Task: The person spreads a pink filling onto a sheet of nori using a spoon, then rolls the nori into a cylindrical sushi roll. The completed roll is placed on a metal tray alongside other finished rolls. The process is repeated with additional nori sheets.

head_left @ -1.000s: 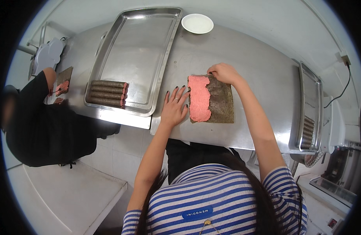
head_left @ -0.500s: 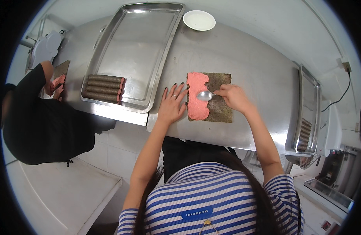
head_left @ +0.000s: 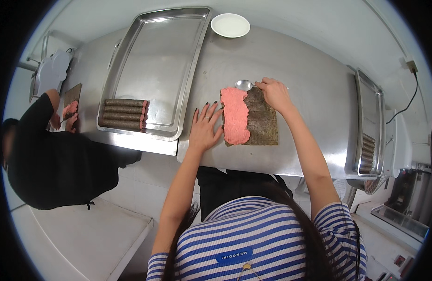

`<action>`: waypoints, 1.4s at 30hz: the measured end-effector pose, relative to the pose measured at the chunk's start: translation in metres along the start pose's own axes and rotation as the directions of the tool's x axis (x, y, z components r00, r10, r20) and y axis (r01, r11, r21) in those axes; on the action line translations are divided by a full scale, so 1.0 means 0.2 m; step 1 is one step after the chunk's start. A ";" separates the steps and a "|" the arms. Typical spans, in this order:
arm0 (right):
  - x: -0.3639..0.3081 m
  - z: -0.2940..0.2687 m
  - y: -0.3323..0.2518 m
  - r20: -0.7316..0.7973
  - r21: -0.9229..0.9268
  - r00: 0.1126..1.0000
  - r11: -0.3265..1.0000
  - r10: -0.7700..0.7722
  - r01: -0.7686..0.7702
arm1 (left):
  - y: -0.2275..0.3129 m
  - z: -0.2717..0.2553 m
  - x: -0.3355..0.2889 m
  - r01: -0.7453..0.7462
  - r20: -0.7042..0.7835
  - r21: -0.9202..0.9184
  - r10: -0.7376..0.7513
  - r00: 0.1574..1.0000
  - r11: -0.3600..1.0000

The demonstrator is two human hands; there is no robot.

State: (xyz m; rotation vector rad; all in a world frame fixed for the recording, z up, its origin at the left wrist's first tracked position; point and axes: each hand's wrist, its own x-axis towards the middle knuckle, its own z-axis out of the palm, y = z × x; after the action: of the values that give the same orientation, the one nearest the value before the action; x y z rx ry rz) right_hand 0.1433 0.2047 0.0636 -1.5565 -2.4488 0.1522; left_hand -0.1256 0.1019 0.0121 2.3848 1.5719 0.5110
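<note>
A dark green nori sheet (head_left: 263, 122) lies flat on the steel table in front of me. Along its left side runs a thick band of pink paste (head_left: 235, 117), bumpy on top, with the right part of the sheet bare. My right hand (head_left: 274, 95) grips a metal spoon (head_left: 244, 85) by its handle, the bowl over the far edge of the sheet near the top of the paste. Beside the sheet's left edge, my left hand (head_left: 205, 129) rests on the table with fingers spread.
A large steel tray (head_left: 190, 89) at left holds several nori rolls (head_left: 124, 114) with pink filling. Behind stands a white bowl (head_left: 230, 25). Another tray (head_left: 358, 117) with rolls is far right. At left a co-worker (head_left: 61, 154) in black handles another nori sheet (head_left: 72, 96).
The spoon in my right hand has moved away from me, from the middle of the paste to the far edge of the sheet. My left hand has stayed beside the sheet.
</note>
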 end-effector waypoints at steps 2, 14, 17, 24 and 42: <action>-0.01 0.00 0.00 -0.013 0.045 0.996 0.996 0.083 -0.082 | 0.01 -0.01 0.01 -0.003 -0.001 -0.013 0.003 1.000 1.000; -0.28 0.06 -0.16 0.065 0.277 0.871 0.829 0.487 -0.485 | 0.23 -0.25 0.78 -0.038 0.258 -0.486 0.185 0.948 0.873; -0.30 0.07 -0.23 0.037 0.246 0.868 0.837 0.496 -0.489 | 0.30 -0.16 0.99 0.011 0.497 -0.496 0.274 0.823 0.868; -0.29 0.12 -0.32 -0.171 -0.086 0.948 0.954 0.269 -0.287 | 0.31 0.10 1.19 0.000 0.794 -0.334 0.281 0.540 0.943; -0.21 0.08 -0.28 0.062 0.274 0.811 0.772 0.581 -0.574 | 0.43 0.11 1.28 0.062 0.904 -0.129 0.092 0.417 0.990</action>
State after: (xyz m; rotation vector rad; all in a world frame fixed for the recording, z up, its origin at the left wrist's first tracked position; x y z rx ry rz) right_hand 0.1080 0.1436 0.0545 -2.0942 -1.7386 0.5543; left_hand 0.0464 0.3032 0.0654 1.9183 0.9080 -0.6294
